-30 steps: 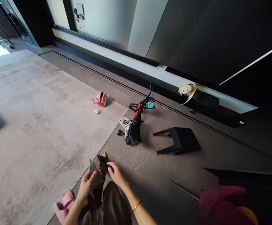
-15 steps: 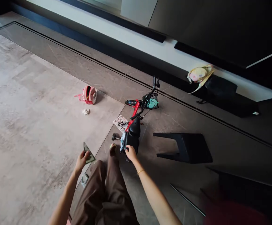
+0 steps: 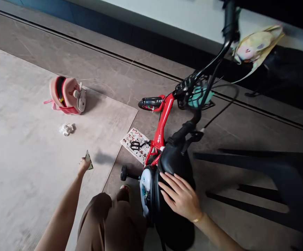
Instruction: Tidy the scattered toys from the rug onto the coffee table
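Note:
My left hand (image 3: 83, 165) is closed on a flat green triangular piece (image 3: 89, 161), held out over the pale rug; its exact kind I cannot tell. My right hand (image 3: 181, 197) lies with fingers spread on the black padded seat part (image 3: 172, 223) behind the saddle (image 3: 176, 158) of a child's red bicycle (image 3: 162, 120). A pale blue-white item (image 3: 146, 184) sits against the near side of that seat part. The bicycle has a training wheel (image 3: 124, 173), a pedal (image 3: 135, 145) and a front basket holding something turquoise (image 3: 200, 96).
A pink backpack (image 3: 69, 96), partly unzipped, stands on the rug (image 3: 23, 157), with crumpled white tissue (image 3: 67, 129) near it. A printed sheet (image 3: 133, 137) lies under the pedal. Black stool legs (image 3: 245, 205) are at the right. A yellow bag (image 3: 258, 45) is by the wall.
My view has come much closer to the bicycle. My right hand has gone from bent fingers at the seat's edge to lying flat on it. My left hand still holds the triangular piece.

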### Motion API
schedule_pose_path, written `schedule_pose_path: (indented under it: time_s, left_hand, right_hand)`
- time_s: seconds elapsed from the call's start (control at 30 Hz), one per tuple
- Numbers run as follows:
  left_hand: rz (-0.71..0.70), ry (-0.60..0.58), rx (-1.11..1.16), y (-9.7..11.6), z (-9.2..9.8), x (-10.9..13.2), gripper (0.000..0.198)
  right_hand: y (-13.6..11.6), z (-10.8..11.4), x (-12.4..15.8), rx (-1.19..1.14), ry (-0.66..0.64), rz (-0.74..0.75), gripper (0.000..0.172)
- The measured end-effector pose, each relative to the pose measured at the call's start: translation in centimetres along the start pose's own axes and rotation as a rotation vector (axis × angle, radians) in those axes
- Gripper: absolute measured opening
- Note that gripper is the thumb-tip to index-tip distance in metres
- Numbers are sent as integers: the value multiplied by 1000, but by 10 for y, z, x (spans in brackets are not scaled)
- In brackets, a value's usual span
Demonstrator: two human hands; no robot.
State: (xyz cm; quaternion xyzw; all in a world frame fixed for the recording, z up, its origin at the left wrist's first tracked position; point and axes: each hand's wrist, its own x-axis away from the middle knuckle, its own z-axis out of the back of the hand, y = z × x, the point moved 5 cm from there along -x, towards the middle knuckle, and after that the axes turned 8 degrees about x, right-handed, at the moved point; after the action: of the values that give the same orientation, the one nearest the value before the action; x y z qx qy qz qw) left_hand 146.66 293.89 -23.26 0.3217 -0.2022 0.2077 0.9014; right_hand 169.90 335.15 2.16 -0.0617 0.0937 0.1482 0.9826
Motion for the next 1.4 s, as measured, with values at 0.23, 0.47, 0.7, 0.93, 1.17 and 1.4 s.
schedule_pose_path:
  time_s: [0.23,0.47,0.7,0.93,1.17,1.4]
  left_hand:
    - [-477,-171,-218,129,-171,-76,67]
    - [-464,-362,-387,170,-256,-61,39]
    - [-649,-447,-510,143,-227,-9,36]
    - [-1126,-689,-522,156,-301,63,83]
    - [-1028,-624,-585,154,-295,91,39]
    - [-881,-437,-396,179,-93,97,20]
  right_hand:
    - [6,-3,8,19,152,-82,48]
    - [0,2,5,201,163,53,38]
    - [-10,11,-4,207,253,24,35]
    - [-12,14,-5,211,350,-32,33]
    - [-11,12,-3,219,340,-33,35]
    - [-12,30,-6,-15,212,-128,27]
